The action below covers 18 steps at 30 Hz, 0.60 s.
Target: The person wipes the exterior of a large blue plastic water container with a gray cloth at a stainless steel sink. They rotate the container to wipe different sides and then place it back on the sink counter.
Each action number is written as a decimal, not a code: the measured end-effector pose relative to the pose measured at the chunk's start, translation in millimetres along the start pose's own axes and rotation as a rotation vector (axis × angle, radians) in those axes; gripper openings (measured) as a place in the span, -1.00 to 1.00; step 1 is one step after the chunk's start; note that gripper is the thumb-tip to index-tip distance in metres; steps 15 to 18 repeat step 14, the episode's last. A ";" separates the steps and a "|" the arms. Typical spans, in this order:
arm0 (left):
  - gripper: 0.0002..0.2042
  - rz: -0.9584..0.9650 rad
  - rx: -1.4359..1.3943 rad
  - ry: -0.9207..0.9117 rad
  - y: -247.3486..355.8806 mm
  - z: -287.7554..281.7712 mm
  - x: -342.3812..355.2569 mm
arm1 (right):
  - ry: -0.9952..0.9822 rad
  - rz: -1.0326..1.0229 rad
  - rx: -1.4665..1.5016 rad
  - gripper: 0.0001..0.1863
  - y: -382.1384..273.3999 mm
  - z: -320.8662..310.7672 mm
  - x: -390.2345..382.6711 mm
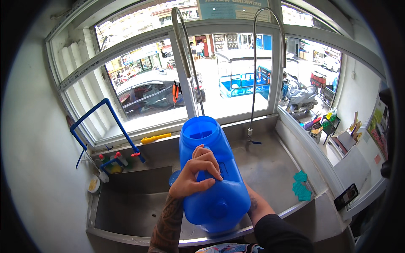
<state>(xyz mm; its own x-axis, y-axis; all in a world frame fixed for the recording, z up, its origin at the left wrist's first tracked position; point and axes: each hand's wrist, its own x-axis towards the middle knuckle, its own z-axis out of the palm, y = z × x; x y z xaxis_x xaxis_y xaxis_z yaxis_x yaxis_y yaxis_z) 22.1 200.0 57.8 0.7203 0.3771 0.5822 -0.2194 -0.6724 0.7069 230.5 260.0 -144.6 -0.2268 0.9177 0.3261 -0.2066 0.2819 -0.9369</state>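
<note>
A large translucent blue water jug [230,181] is tilted over the front of the steel sink, its wide round mouth uncapped and facing up and away from me. My left hand [196,173], below a tattooed forearm, is closed with bent fingers over the jug's upper side, at what looks like its handle. Against the jug's right flank lies the wrist of my right hand [254,201]; the fingers are hidden behind the jug. A round blue cap [173,178] shows partly, just left of the jug in the sink.
Two tall curved steel spouts [255,71] rise behind the steel sink [126,211]. Blue piping [105,101] with a red-handled valve stands at the left, near small bottles [120,159]. A yellow tool [156,138] rests on the back ledge. A teal cloth [301,185] lies at the right.
</note>
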 end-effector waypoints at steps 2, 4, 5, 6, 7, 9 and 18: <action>-0.84 0.033 0.004 0.007 0.1 0.6 0.5 | 0.053 0.036 0.010 -0.72 12.7 11.3 -40.1; -0.86 0.049 0.011 0.015 0.0 0.2 -0.1 | 0.110 0.059 0.032 -0.73 18.0 21.5 -77.7; -0.86 0.054 0.016 0.021 -0.4 -0.1 -0.2 | 0.139 0.061 0.043 -0.73 17.8 26.2 -94.6; -0.86 0.049 0.015 0.028 -0.6 0.2 -1.3 | 0.174 0.063 0.054 -0.73 16.4 26.1 -106.0; -0.85 0.037 0.005 0.030 -0.8 0.3 -2.1 | 0.207 0.056 0.063 -0.73 14.9 23.0 -111.6; -0.84 0.025 -0.004 0.038 -0.8 0.2 -3.3 | 0.312 0.107 0.089 -0.72 14.8 7.2 -108.8; -0.82 -0.002 -0.001 0.051 2.8 1.0 -2.6 | 0.372 -0.044 0.608 -0.67 63.5 -30.8 -102.4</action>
